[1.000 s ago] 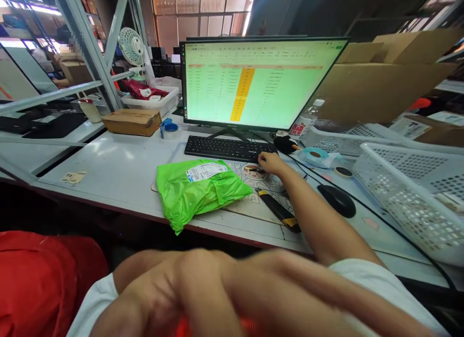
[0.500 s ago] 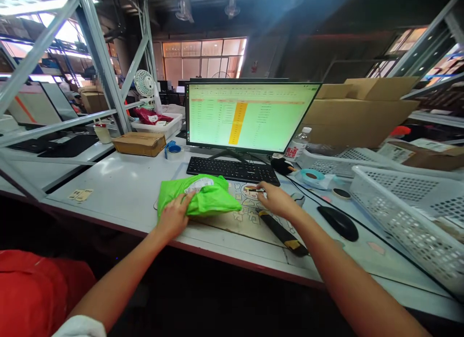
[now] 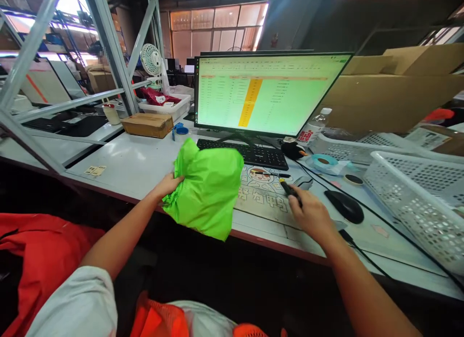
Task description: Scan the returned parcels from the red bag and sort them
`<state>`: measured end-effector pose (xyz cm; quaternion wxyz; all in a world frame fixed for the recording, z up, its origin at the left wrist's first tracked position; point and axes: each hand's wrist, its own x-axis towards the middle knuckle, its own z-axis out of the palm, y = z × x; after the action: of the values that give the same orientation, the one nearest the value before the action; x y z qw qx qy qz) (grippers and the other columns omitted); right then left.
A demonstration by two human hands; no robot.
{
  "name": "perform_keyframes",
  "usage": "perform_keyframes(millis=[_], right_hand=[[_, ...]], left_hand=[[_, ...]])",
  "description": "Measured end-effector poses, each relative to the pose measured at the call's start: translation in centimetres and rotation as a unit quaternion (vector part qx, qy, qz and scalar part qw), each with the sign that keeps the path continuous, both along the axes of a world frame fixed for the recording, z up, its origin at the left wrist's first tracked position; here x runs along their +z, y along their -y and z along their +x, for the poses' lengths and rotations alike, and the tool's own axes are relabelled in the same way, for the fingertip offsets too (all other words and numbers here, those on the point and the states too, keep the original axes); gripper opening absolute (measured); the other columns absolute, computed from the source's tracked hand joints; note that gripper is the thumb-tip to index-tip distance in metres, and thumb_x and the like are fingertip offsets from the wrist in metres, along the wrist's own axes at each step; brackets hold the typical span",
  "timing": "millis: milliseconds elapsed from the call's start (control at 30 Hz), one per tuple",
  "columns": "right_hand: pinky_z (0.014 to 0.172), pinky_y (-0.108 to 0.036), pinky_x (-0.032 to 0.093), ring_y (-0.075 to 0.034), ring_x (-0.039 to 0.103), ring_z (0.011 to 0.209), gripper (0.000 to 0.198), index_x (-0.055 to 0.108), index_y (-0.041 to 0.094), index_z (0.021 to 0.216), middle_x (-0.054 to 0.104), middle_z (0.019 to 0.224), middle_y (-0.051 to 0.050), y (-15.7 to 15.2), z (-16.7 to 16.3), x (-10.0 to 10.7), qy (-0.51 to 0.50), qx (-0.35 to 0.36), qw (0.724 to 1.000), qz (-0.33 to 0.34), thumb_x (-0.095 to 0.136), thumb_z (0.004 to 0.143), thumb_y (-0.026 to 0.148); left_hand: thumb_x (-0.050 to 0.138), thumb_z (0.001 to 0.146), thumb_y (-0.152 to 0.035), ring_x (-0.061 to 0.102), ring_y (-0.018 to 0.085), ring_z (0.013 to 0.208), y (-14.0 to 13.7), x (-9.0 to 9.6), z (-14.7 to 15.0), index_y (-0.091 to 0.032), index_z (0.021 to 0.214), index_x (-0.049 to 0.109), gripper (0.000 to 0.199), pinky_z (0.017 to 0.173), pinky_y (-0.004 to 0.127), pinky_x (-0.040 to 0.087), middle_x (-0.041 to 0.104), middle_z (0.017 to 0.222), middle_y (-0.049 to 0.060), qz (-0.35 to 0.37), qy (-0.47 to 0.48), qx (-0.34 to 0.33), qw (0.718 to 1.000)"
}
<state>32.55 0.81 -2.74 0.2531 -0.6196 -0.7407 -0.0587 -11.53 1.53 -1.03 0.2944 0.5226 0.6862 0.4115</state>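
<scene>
Half a second ago the green bag (image 3: 210, 189) lay on the desk (image 3: 145, 158) under the left hand (image 3: 168, 186), its white label showing; now that hand pinches it by the left edge, the bag is tipped up, and a plain green face shows instead. The right hand (image 3: 311, 213) has changed what it holds: the pen (image 3: 273, 174) that was at its fingertips lies on the printed mat (image 3: 253, 209), just beyond the fingers, and the hand is closed around the cutter (image 3: 292, 193) (black, with a yellow tip), which was lying nearer the desk's front edge.

From the left grip, the bag spreads to the right, its near corner overlapping the front edge of the desk in this view. From the right grip, the bag is off to the left, apart from the cutter, whose tip points away from the person. The mouse (image 3: 344, 206) sits to the right of the right hand; the keyboard (image 3: 263, 155) is beyond both the bag and the pen.
</scene>
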Motion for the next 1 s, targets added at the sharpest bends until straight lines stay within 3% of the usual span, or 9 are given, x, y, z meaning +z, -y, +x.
perform_keyframes(millis=[100,200,367,533,633,700,767,867,1000], right_hand=[[0.090,-0.046,0.056,-0.033,0.069,0.104,0.049,0.066,0.014,0.133,0.071,0.118,-0.017,0.4,-0.3,3.1,-0.037,0.056,0.997,0.041,0.044,0.099,0.040],[0.089,-0.044,0.056,-0.030,0.070,0.103,0.044,0.068,0.017,0.132,0.073,0.118,-0.014,0.6,-2.7,6.7,-0.060,0.139,0.987,0.050,0.049,0.099,0.040],[0.081,-0.037,0.056,-0.024,0.069,0.093,0.038,0.071,0.019,0.128,0.074,0.107,-0.011,0.7,-9.8,8.5,-0.050,0.294,0.954,0.003,0.054,0.100,0.038],[0.075,-0.033,0.053,-0.020,0.069,0.084,0.037,0.073,0.022,0.128,0.073,0.108,-0.010,0.4,-14.2,6.6,0.037,0.372,0.925,-0.069,0.053,0.100,0.034],[0.078,-0.035,0.053,-0.023,0.069,0.089,0.040,0.071,0.024,0.134,0.072,0.114,-0.010,-1.6,-11.5,6.8,0.051,0.286,0.955,-0.061,0.050,0.101,0.036],[0.076,-0.038,0.053,-0.027,0.068,0.089,0.041,0.072,0.021,0.132,0.071,0.114,-0.013,-3.2,-7.7,6.7,0.049,0.114,0.992,-0.024,0.052,0.099,0.037],[0.077,-0.041,0.053,-0.031,0.068,0.093,0.043,0.073,0.017,0.129,0.071,0.114,-0.016,-4.2,-3.8,5.5,0.062,-0.012,0.998,-0.017,0.053,0.098,0.039],[0.080,-0.045,0.054,-0.033,0.068,0.098,0.047,0.069,0.019,0.134,0.069,0.119,-0.017,-3.6,-0.2,2.1,0.097,-0.024,0.992,-0.075,0.048,0.100,0.043],[0.087,-0.059,0.053,-0.041,0.065,0.104,0.048,0.070,0.010,0.128,0.068,0.113,-0.024,-0.6,-0.9,-1.0,0.110,-0.017,0.991,-0.079,0.044,0.098,0.037]], left_hand=[[0.062,0.091,-0.029,0.057,0.039,0.134,1.2,1.5,-1.0,-0.009,0.141,0.059,0.054,0.114,0.052,0.042,0.057,0.149,0.024,0.036,-0.189,0.007,0.981],[0.055,0.101,-0.042,0.047,0.035,0.145,1.8,2.4,0.4,-0.014,0.150,0.049,0.057,0.120,0.048,0.037,0.046,0.160,0.018,0.099,-0.384,-0.082,0.914],[0.051,0.104,-0.027,0.067,0.031,0.115,1.8,-0.7,5.1,-0.015,0.121,0.066,0.026,0.096,0.041,0.053,0.071,0.125,0.017,0.092,-0.426,-0.094,0.895],[0.041,0.106,-0.021,0.071,0.024,0.095,1.9,-3.8,4.7,-0.018,0.113,0.067,0.026,0.083,0.035,0.055,0.075,0.103,0.011,0.295,-0.354,-0.072,0.884],[0.040,0.107,-0.026,0.072,0.022,0.093,2.0,-4.1,3.0,-0.019,0.109,0.067,0.028,0.083,0.034,0.056,0.075,0.100,0.010,0.374,-0.314,-0.111,0.865],[0.040,0.107,-0.029,0.073,0.022,0.093,2.2,-3.7,2.0,-0.019,0.107,0.068,0.029,0.083,0.034,0.057,0.076,0.098,0.010,0.373,-0.294,-0.147,0.867],[0.043,0.106,-0.031,0.073,0.023,0.092,2.5,-2.6,1.5,-0.019,0.106,0.069,0.029,0.082,0.034,0.058,0.076,0.098,0.009,0.335,-0.287,-0.185,0.878],[0.052,0.103,-0.035,0.071,0.025,0.101,3.1,-0.1,2.0,-0.020,0.111,0.069,0.025,0.088,0.037,0.057,0.075,0.107,0.009,0.272,-0.286,-0.212,0.894],[0.063,0.098,-0.044,0.064,0.029,0.115,3.3,2.9,4.3,-0.019,0.118,0.068,0.032,0.099,0.041,0.052,0.071,0.117,0.010,0.228,-0.335,-0.209,0.890]])
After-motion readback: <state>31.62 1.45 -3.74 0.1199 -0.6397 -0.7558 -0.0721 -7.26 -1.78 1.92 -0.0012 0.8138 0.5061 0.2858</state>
